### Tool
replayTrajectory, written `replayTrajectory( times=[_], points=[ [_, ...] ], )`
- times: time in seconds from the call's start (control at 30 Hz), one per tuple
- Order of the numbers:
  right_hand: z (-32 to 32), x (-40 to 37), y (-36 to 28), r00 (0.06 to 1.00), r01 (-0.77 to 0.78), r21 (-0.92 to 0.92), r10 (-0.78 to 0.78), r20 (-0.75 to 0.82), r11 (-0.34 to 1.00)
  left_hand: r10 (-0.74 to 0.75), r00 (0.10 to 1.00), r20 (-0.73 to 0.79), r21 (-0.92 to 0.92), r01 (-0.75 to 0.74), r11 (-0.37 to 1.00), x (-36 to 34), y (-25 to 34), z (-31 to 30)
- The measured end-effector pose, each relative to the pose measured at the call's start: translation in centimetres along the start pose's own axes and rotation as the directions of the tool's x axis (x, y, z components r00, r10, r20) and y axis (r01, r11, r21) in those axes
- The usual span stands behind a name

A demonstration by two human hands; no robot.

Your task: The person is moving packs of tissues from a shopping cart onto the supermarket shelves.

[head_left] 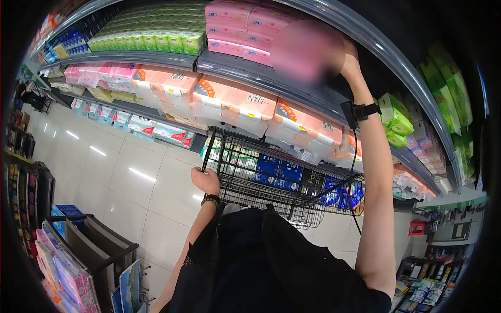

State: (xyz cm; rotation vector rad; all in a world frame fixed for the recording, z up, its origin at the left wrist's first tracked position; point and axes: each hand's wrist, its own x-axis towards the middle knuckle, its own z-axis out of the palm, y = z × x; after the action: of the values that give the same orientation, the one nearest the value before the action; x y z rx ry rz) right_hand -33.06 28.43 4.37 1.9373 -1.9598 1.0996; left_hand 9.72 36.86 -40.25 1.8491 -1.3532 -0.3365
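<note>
My left hand (205,180) is closed around the black handle of a wire shopping cart (245,182), left of my body. My right hand (348,61) is raised to the upper shelf, beside stacked pink tissue packs (226,33). A round blur covers its fingers and a pink shape next to them, so its grip is hidden. On my right wrist sits a black strap with a small device (353,112), and a cable hangs from it. A bracelet (211,199) circles my left wrist.
Green tissue packs (156,43) fill the upper shelf (245,70) to the left. Below stand orange-and-white tissue packages (237,99). Blue packages (276,171) show through the cart's mesh. A dark display rack (107,250) is at lower left on the tiled floor (128,177).
</note>
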Motion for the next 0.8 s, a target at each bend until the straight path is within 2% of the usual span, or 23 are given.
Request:
replayTrajectory(
  times=[0.07,0.2,0.3,0.37,0.43,0.47,0.53,0.57,0.6,0.63,0.67,0.73,0.77,0.8],
  points=[
    [0.0,-0.4,-1.3,0.994,-0.092,-0.103,0.086,-0.06,0.99,0.006,1.0,0.001,0.013,-0.006,1.0,0.0,0.1,-0.2],
    [0.9,-0.6,-0.3,0.989,-0.087,-0.137,0.069,-0.133,0.987,-0.012,1.0,0.027,0.006,0.012,1.0,0.1,0.5,-0.5],
    [1.2,-1.6,-0.1,0.986,-0.043,-0.144,0.019,-0.164,0.989,-0.016,0.999,0.041,0.007,0.016,1.0,0.0,0.5,-0.5],
    [1.4,-3.0,-0.6,0.948,0.029,-0.16,-0.078,-0.307,0.987,0.0,1.0,0.021,0.01,0.0,1.0,0.1,0.4,-0.2],
    [0.8,-6.3,-5.0,0.907,-0.006,0.003,0.007,-0.421,1.0,-0.024,0.999,0.042,-0.003,0.024,1.0,0.0,0.7,-0.7],
    [0.8,-8.5,-6.8,0.895,0.016,-0.008,-0.018,-0.447,1.0,-0.018,0.999,0.044,0.001,0.018,1.0,0.1,0.7,-0.6],
    [1.7,-14.6,-8.7,0.921,0.098,0.064,-0.066,-0.383,0.993,-0.009,0.999,0.041,-0.005,0.009,1.0,0.0,0.4,-0.5],
    [3.3,-18.5,-9.9,0.949,0.093,0.223,-0.019,-0.314,0.97,-0.002,0.999,0.05,0.001,0.001,1.0,0.0,0.5,-0.7],
    [5.1,-23.4,-10.8,0.99,-0.06,0.235,0.089,-0.112,0.97,0.003,0.998,0.06,0.0,-0.003,1.0,0.1,0.5,-0.8],
    [6.4,-27.3,-11.5,0.99,-0.118,0.305,0.09,0.106,0.945,0.013,0.997,0.077,-0.003,-0.012,1.0,0.0,0.6,-0.8],
    [8.2,-31.4,-11.9,0.98,-0.167,0.361,0.113,0.165,0.918,0.035,0.994,0.104,-0.001,-0.035,0.999,-0.1,0.6,-0.7],
    [10.1,-39.6,-11.7,0.903,-0.414,0.411,0.311,0.296,0.812,-0.019,0.997,0.074,0.034,0.016,0.999,-0.1,0.4,-0.5],
    [10.5,-42.5,-10.6,0.888,-0.452,0.394,0.364,0.281,0.8,0.01,0.992,0.122,0.037,-0.015,0.999,-0.1,0.4,-0.2],
    [10.4,-45.6,-9.7,0.866,-0.498,0.31,0.442,0.236,0.81,0.021,0.996,0.091,0.045,-0.025,0.999,-0.1,0.3,-0.1]
  ],
)
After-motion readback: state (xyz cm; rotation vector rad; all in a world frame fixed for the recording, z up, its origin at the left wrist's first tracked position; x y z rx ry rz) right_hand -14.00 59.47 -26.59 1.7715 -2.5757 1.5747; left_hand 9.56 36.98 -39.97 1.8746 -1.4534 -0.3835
